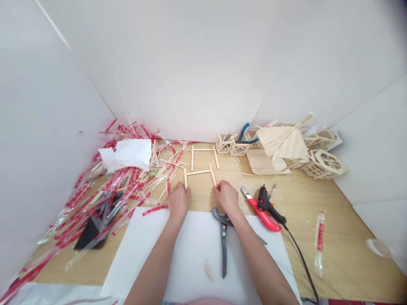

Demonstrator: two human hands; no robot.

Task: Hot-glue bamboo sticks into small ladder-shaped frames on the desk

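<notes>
From where I stand, the near stick frame (199, 172) lies on the bare table (333, 237), just beyond the white sheet (193, 262). The left hand (179, 199) is closed on the lower end of its left leg; the right hand (227, 196) pinches the lower end of the right leg. Holding both free ends — one per hand — probably steadies the spacing, since a single crossbar joins the legs near the top. The far stick frame (204, 149), of like shape, lies just beyond, apart from the hands, perhaps as a reference.

The glue gun (270, 206) and the red knife (261, 215) rest to the right, presumably for easy reach. The shears (224, 243) lie on the sheet, partly hidden by the right forearm. Red wrappers (127, 180) are heaped left, which leaves the middle workable.
</notes>
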